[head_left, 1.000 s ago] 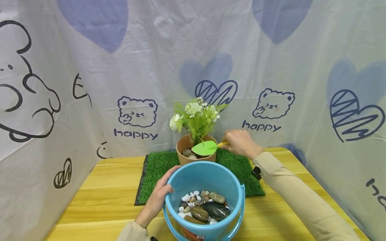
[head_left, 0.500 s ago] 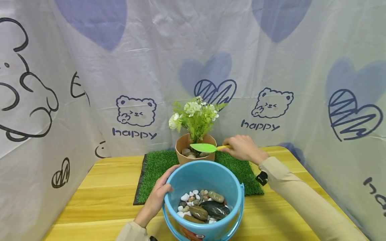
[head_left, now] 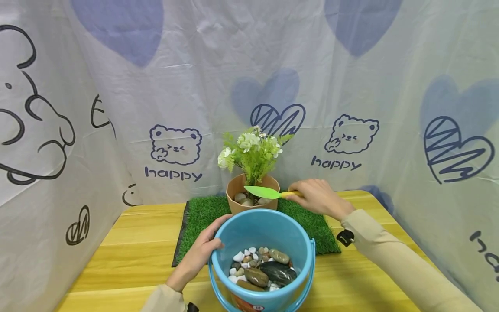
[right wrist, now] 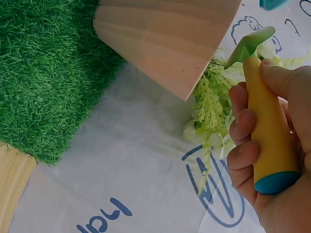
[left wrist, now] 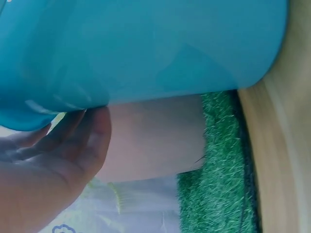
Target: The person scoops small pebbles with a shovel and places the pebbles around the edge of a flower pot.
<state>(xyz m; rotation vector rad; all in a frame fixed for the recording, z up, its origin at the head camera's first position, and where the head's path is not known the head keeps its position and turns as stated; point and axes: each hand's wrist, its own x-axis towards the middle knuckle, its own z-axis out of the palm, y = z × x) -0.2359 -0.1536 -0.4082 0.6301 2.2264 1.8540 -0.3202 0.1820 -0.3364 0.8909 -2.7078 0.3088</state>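
Note:
My right hand (head_left: 317, 195) holds a toy trowel by its yellow handle (right wrist: 269, 121), fingers wrapped round it. Its green blade (head_left: 263, 192) hangs over the opening of a tan flower pot (head_left: 234, 190) with nothing visible on it. White flowers and ferny leaves (head_left: 251, 151) rise from the pot, with several stones (head_left: 246, 200) around their stems. At the near side stands a blue bucket (head_left: 257, 221), its rim held at the left by my left hand (head_left: 202, 245), thumb over the edge and fingers outside. Pebbles and larger stones (head_left: 255, 276) lie in the bucket.
The pot stands on a green grass mat (head_left: 206, 208), partly behind the bucket. Wooden tabletop (head_left: 132, 242) extends on both sides. A printed white curtain (head_left: 218, 65) hangs behind and at the sides. The bucket's handle (head_left: 309, 286) hangs down at its front.
The trowel blade has turned from broad-face view to nearly edge-on, and my right hand has shifted right and slightly down. A stone at the pot's right shows below the blade. The left hand keeps its hold.

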